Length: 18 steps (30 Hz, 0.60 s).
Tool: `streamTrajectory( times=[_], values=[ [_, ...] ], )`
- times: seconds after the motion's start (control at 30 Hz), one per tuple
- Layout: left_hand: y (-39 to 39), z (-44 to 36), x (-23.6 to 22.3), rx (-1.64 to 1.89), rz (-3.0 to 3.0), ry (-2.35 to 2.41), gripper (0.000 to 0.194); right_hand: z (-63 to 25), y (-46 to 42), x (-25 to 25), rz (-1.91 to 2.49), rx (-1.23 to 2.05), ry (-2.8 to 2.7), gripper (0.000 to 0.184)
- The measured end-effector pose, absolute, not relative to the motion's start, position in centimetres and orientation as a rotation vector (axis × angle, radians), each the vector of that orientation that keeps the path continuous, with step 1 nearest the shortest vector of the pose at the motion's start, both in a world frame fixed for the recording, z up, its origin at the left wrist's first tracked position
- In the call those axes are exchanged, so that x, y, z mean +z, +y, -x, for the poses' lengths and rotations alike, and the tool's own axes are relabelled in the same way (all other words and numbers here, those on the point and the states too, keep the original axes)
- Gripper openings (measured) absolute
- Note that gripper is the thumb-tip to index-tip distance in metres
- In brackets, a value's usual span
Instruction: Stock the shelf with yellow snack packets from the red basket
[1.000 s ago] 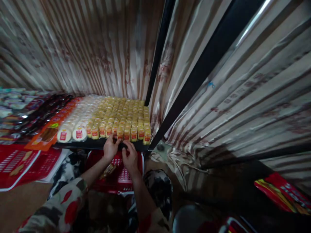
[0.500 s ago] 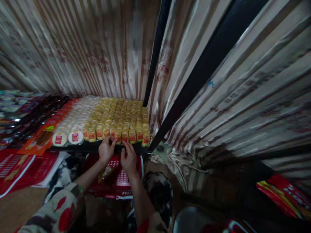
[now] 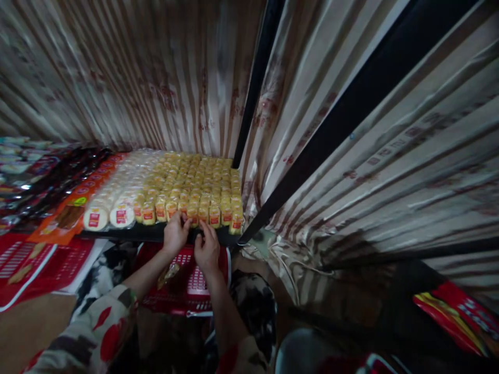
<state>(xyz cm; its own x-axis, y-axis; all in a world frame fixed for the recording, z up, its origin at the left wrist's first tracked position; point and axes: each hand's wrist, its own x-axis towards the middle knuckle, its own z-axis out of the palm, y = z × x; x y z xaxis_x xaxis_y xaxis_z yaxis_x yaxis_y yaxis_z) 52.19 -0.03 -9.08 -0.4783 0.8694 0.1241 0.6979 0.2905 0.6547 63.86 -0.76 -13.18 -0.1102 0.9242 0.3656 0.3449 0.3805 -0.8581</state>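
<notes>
Rows of small yellow packets (image 3: 195, 187) with red labels fill a dark shelf (image 3: 148, 234). My left hand (image 3: 175, 235) and my right hand (image 3: 206, 249) are side by side at the shelf's front edge, fingers curled against the packets in the front row. What the fingers hold, if anything, is too small to make out. Both arms come up from the bottom of the view; the left sleeve (image 3: 93, 332) is patterned with red shapes.
White round packets (image 3: 107, 213) lie left of the yellow ones, then orange and dark packets (image 3: 66, 208). A red basket (image 3: 191, 283) sits below the shelf under my hands. Striped curtain (image 3: 156, 78) hangs behind; black shelf posts (image 3: 253, 88) rise on the right.
Both hands stay at the shelf's front edge; the fingers have shifted slightly among the front-row packets. The view has moved a little.
</notes>
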Motion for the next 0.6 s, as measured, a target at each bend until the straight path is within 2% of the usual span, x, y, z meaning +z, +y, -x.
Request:
streamTrajectory(
  times=[0.4, 0.6],
  values=[
    [-1.0, -51.8, -10.1, 1.237, -1.345, 2.164, 0.021, -65.2, -2.3, -13.2, 1.020, 0.926, -1.755, 0.026],
    [-6.2, -52.6, -11.0, 1.324, -1.427, 2.108, 0.027, -67.0, -3.9, -16.8, 1.168, 1.142, -2.149, 0.022]
  ],
)
